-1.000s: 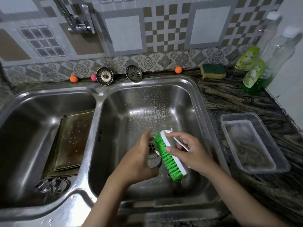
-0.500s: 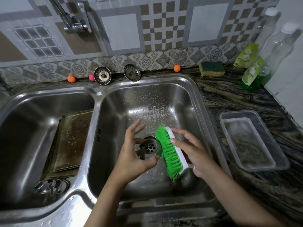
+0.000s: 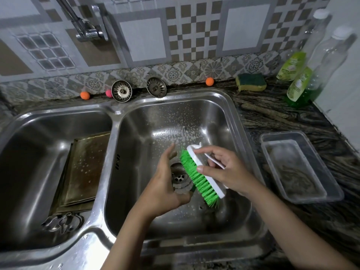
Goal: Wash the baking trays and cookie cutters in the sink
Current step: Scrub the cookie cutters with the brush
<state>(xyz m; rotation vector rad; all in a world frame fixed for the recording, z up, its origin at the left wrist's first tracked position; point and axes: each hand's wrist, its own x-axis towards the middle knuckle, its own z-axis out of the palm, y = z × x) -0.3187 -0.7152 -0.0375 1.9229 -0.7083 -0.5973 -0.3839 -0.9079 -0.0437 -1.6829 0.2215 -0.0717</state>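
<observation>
Right hand (image 3: 228, 172) holds a brush (image 3: 202, 172) by its white back, thumb on the near edge and fingers curled over the handle, green bristles facing left. Left hand (image 3: 165, 184) grips a small metal cutter (image 3: 182, 190), fingers curled round it; only its scalloped lower edge shows under the palm, just left of the bristles, and whether bristles and cutter touch cannot be told. Both hands work above the drain of the right basin (image 3: 214, 117), whose back wall is flecked with suds.

Left of the grip, in the other basin, trays (image 3: 85, 168) lie stacked and leaning, the top one brown-stained and spotted with foam. Nearer than the trays, more cutters (image 3: 62, 223) sit in a heap on the same basin floor.

Assessment: the wash is at an early to middle stage. One cutter is under scrubbing. The trays appear soaped at most, stains remaining, and the heap of cutters looks untouched. No rinsed or set-aside items are visible. Water does not appear to be running. Remaining: finish this cutter, the others, all trays, then rinse.
</observation>
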